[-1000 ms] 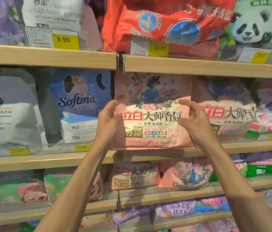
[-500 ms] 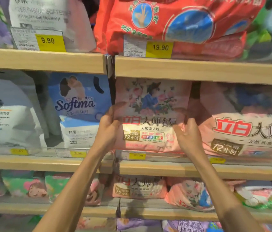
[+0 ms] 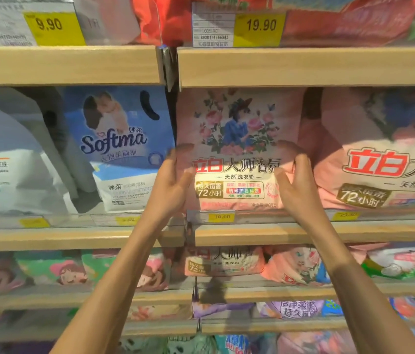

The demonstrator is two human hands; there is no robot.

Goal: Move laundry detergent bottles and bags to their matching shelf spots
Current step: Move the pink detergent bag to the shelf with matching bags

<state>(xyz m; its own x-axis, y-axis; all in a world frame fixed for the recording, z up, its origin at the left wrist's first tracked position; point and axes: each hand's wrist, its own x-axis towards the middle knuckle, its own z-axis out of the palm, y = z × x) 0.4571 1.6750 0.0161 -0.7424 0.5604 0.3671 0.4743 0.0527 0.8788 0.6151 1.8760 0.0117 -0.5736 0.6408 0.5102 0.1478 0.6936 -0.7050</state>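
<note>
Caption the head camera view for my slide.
Left hand and right hand hold a pink detergent bag on the wooden shelf, beside a blue Softma pouch.

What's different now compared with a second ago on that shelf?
The pink flowered detergent bag moved from in front of the wooden shelf edge back onto the shelf. The left hand and right hand kept holding its sides. The blue Softma bag beside it stayed put.
</note>
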